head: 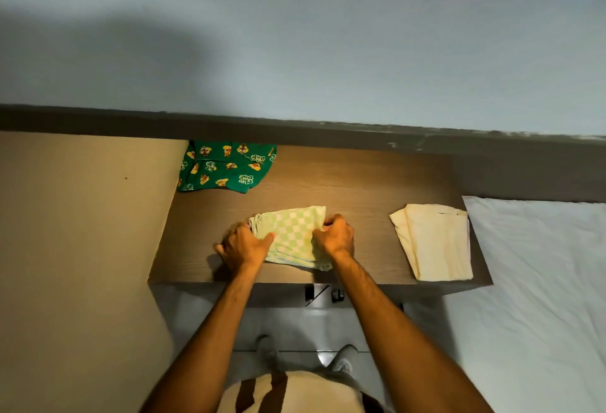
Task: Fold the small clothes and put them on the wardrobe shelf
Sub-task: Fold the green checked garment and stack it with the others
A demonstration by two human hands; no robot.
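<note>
Head view: green-checked cloth (292,236) mid-table (360,183), long axis running away from the body. Left hand (244,246) gripping its left edge, right hand (334,235) pinching the right edge, both equally near. Cream folded cloth (433,242) right, green cartoon-print garment (226,166) far left.

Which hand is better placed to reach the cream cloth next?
Probably the right hand: the cream cloth lies on its side of the table, while the left hand holds the checked cloth farther away.
</note>
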